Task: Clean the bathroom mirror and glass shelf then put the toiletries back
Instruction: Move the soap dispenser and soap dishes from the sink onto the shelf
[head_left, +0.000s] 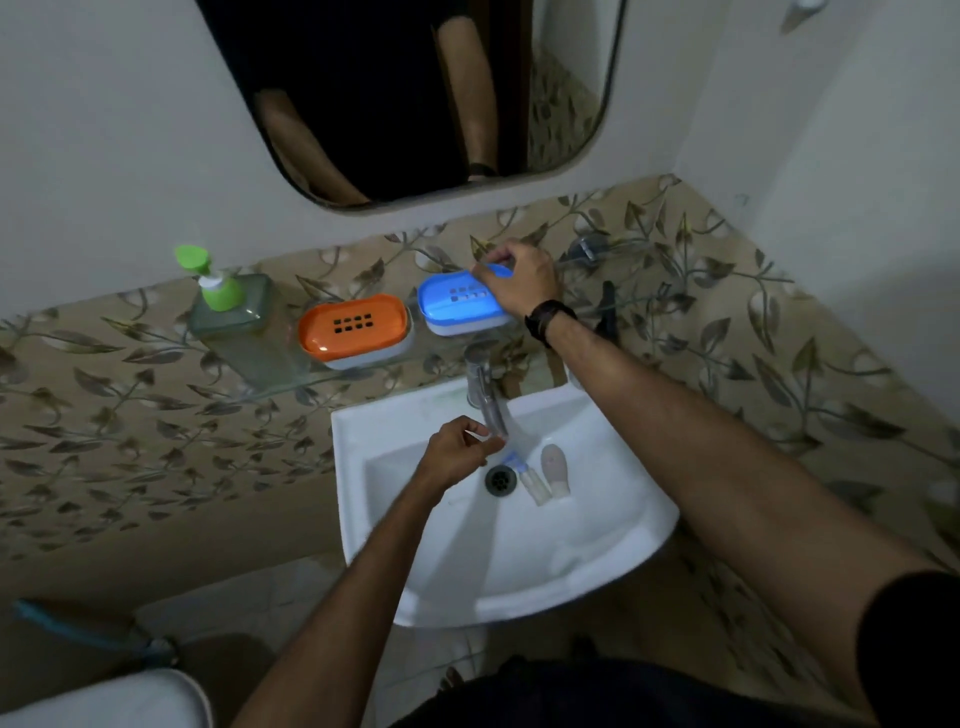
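On the glass shelf (291, 387) stand a soap dispenser (236, 322) with a green pump, an orange soap dish (354, 328) and a blue soap dish (457, 301). My right hand (522, 283) grips the far right end of the blue dish. Over the white sink (613, 540), my left hand (457, 457) pinches a clear, blurred item with a blue end (511, 452) just under the tap (483, 387). A small white tube (535, 488) and a pinkish container (555, 470) lie in the basin beside the drain (500, 479). The mirror (415, 93) hangs above.
Leaf-patterned tiles cover the wall behind the shelf. A metal shelf bracket (587, 248) sits at the right end, with a dark object (607, 312) just below it. A white rim (104, 701) shows at bottom left and a blue hose (78, 626) lies on the floor.
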